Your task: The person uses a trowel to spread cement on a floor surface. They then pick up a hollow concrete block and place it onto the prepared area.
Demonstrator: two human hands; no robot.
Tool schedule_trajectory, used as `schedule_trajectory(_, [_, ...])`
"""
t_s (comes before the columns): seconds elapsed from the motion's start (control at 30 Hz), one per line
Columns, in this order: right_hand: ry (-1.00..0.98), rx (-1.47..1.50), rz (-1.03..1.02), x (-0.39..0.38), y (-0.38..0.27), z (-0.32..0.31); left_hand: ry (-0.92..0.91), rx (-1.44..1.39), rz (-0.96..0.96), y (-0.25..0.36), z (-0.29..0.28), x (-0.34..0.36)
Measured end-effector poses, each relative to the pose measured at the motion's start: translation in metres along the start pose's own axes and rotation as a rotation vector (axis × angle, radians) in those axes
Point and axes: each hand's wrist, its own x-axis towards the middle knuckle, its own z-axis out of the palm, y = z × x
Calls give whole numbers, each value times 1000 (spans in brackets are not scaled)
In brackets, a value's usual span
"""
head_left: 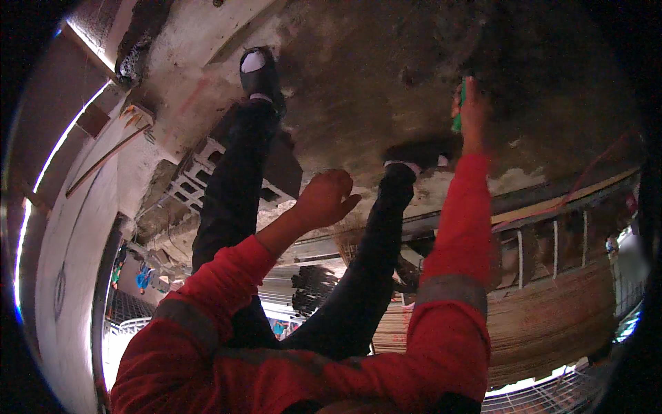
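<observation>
My right hand [474,114] reaches far forward, closed around a narrow green hand-held tool [457,123]. The hand is slightly blurred and covers most of the tool, so its exact kind is hidden. Under it spreads a dark, damp-looking concrete surface [358,96]. My left hand [327,199] hangs between my legs with its thumb apart from loosely bent fingers, and nothing shows in it. Both arms wear red sleeves with grey bands. One dark shoe [256,69] rests on the surface at the left, the other [417,153] near the right hand.
Hollow concrete blocks [196,176] stand beside my left leg. A thin stick [107,160] leans at the far left. To the right lies a ladder-like frame [555,248] beside a stack of thin brown sheets [545,324]. A reddish line [586,172] crosses near the frame.
</observation>
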Motion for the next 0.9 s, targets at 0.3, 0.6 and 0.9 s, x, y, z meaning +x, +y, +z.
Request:
schedule_trajectory(0.3, [416, -700, -255, -46, 30, 104, 9, -96, -40, 6, -28, -4])
schedule_trajectory(0.6, [-64, -954, -247, 27, 56, 110, 82, -110, 57, 2, -47, 0])
schedule_trajectory(0.9, [260, -988, -211, 4, 65, 113, 81, -152, 2, 14, -62, -2])
